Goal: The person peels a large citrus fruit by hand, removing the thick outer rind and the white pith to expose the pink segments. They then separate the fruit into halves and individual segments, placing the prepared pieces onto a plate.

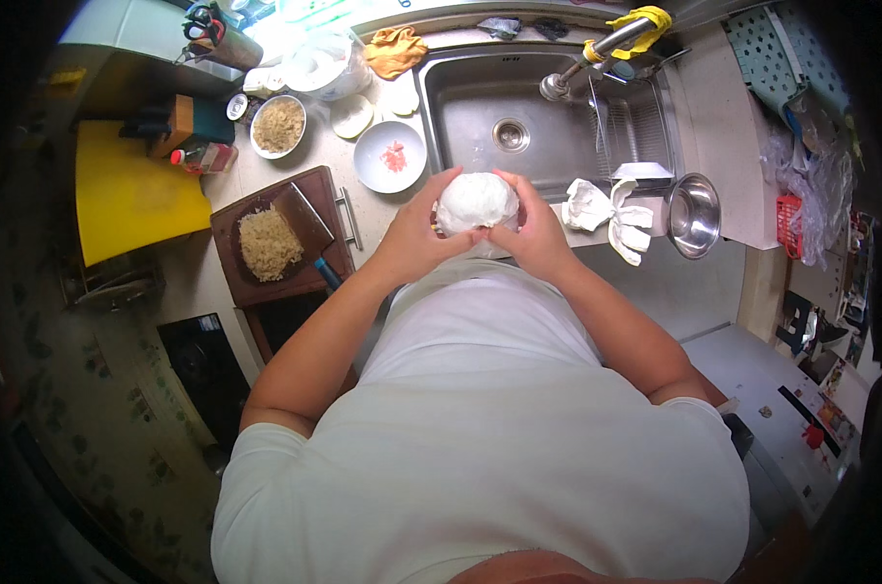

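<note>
Between my two hands is a round white fruit, apparently a peeled pomelo (479, 198) with its pith still on. My left hand (420, 235) cups its left side and my right hand (534, 232) its right. Both thumbs meet at its near edge, and the fingertips reach round the far side. It is held at the counter's front edge, close to my shirt. Pale material shows just below it, partly hidden. To the left, a white bowl (371, 162) holds small pink pieces of pulp (394, 156). Thick white peel pieces (610, 214) lie spread on the right.
A cleaver (303, 219) rests beside pale chopped food (269, 244) on a brown cutting board (229, 290). Behind stand a filled bowl (279, 127) and a knife block (193, 120). The steel sink (477, 109) lies ahead; a metal bowl (693, 215) sits right.
</note>
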Available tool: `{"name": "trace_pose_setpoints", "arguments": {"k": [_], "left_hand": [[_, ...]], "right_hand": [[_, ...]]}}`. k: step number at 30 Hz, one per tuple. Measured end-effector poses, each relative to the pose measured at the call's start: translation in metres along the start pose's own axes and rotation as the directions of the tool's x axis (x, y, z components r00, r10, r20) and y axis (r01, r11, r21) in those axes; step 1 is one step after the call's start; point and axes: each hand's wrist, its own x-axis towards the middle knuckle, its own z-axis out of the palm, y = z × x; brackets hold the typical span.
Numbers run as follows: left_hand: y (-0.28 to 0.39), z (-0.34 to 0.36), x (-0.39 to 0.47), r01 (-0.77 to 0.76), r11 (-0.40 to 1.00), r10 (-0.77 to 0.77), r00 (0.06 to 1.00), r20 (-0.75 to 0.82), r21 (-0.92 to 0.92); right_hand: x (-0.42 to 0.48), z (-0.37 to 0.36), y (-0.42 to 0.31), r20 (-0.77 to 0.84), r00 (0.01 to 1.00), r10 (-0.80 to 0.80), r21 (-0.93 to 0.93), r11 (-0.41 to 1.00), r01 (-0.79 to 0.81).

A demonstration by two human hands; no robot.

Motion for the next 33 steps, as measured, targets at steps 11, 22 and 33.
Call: {"name": "trace_pose_setpoints", "arguments": {"k": [11, 22, 33], "left_hand": [[0.003, 0.008, -0.008, 0.223, 0.300, -0.064, 0.975, 0.214, -0.927], [0.023, -0.032, 0.006, -0.175, 0.662, 0.169, 0.982, -0.083, -0.729], [0.035, -0.027, 0.004, -0.154, 0.672, 0.063, 0.987, -0.151, -0.724]], "right_hand": [[0.008, 0.006, -0.056, 0.066, 0.968, -0.242, -0.165, 0.954, 0.250], [0.012, -0.003, -0.086, 0.011, 0.942, -0.337, -0.160, 0.929, 0.334], [0.019, -0.011, -0.093, 0.034, 0.910, -0.413, -0.279, 0.871, 0.406]]}}
